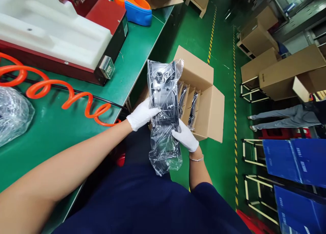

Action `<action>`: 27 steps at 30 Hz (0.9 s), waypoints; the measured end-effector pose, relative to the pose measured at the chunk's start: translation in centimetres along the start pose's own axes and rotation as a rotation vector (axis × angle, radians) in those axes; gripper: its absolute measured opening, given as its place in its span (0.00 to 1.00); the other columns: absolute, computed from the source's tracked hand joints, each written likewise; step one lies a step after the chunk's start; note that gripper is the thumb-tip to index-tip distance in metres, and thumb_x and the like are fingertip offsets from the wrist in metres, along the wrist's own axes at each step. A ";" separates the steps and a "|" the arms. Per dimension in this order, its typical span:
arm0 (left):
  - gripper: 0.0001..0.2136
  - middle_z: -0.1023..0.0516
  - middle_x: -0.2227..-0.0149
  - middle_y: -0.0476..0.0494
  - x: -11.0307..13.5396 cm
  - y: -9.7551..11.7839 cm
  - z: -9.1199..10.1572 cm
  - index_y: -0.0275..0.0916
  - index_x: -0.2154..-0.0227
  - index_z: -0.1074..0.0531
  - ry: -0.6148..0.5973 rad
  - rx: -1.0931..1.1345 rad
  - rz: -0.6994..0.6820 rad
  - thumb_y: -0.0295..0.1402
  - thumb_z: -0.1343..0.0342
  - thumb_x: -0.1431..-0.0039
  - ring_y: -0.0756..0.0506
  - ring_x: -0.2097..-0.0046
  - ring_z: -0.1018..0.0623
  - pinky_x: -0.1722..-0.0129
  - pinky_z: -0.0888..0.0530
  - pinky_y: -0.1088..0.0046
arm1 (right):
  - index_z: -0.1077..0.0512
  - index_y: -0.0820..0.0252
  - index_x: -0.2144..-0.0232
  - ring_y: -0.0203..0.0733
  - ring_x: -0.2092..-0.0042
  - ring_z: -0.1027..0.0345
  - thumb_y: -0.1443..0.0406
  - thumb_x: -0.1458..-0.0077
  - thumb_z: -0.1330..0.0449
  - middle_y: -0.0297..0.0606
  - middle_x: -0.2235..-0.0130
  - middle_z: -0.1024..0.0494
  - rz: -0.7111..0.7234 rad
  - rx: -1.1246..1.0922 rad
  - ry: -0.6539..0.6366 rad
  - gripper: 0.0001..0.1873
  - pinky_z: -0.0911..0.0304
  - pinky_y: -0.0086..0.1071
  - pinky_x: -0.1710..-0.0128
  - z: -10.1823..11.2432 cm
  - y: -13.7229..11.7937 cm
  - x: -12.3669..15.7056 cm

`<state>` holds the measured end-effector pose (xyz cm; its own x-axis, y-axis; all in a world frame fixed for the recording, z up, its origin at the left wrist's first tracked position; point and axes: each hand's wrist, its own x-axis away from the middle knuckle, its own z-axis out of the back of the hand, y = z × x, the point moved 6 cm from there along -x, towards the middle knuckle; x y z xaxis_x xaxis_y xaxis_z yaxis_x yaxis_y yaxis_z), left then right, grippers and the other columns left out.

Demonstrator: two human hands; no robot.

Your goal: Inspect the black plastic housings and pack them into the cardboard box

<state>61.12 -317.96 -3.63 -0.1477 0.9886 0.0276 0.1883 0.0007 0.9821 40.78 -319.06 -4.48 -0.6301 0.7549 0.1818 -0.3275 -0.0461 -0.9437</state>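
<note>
Both my hands wear white gloves and hold a black plastic part (164,94) inside a clear plastic bag (165,149). My left hand (142,114) grips its left edge, thumb across the front. On the lower right side, my right hand (185,136) closes round it, thumb on the bag. The bag's loose end hangs down toward my body. Just behind the part stands an open cardboard box (205,115) with cardboard dividers and several bagged black parts (193,108) upright in its slots. My fingers behind the part are hidden.
At left, a green workbench (137,40) carries a red machine with a white fixture (56,33), a coiled orange air hose (66,91), a crumpled plastic bag (12,113) and a blue-orange object (137,11). Blue bins (292,159), cartons (287,71) and a person's legs (280,117) are at right.
</note>
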 end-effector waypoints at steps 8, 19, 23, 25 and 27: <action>0.36 0.25 0.39 0.32 0.2 0.5 -0.2 0.31 0.41 0.34 0.005 0.006 -0.008 0.45 0.33 0.49 0.33 0.36 0.28 0.33 0.33 0.55 | 0.28 0.61 0.40 0.46 0.35 0.33 0.61 0.45 0.44 0.39 0.39 0.24 -0.043 0.085 0.127 0.30 0.43 0.40 0.30 0.0 0.9 0.3; 0.37 0.19 0.55 0.38 0.3 0.6 -0.2 0.33 0.40 0.34 -0.071 -0.089 0.042 0.52 0.36 0.47 0.40 0.56 0.20 0.54 0.23 0.65 | 0.28 0.60 0.39 0.46 0.37 0.31 0.58 0.45 0.40 0.39 0.39 0.24 -0.020 -0.043 0.162 0.31 0.41 0.39 0.32 0.6 2.1 0.4; 0.42 0.21 0.61 0.41 0.5 -0.2 0.5 0.30 0.32 0.47 -0.024 -0.265 0.215 0.54 0.46 0.41 0.49 0.73 0.28 0.72 0.30 0.70 | 0.29 0.62 0.39 0.47 0.39 0.29 0.59 0.46 0.39 0.40 0.39 0.24 -0.015 -0.076 0.291 0.33 0.38 0.39 0.35 5.9 3.7 -0.7; 0.44 0.22 0.63 0.44 0.5 -0.5 0.7 0.28 0.31 0.50 0.008 -0.327 0.233 0.53 0.45 0.43 0.49 0.73 0.28 0.69 0.29 0.69 | 0.32 0.64 0.36 0.45 0.39 0.30 0.63 0.45 0.43 0.41 0.39 0.24 -0.084 0.069 0.443 0.34 0.38 0.37 0.35 10.1 5.0 -1.6; 0.45 0.24 0.67 0.48 0.3 -0.9 0.5 0.27 0.31 0.50 -0.013 -0.383 0.225 0.52 0.45 0.44 0.48 0.71 0.28 0.65 0.28 0.66 | 0.35 0.63 0.33 0.43 0.40 0.29 0.67 0.42 0.47 0.40 0.38 0.25 -0.247 0.344 0.519 0.34 0.37 0.35 0.37 13.5 6.4 -2.6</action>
<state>61.35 -317.55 -4.58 -0.1318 0.9596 0.2485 -0.1597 -0.2679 0.9501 30.79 -330.13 -7.24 -0.1154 0.9830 0.1430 -0.6786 0.0271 -0.7340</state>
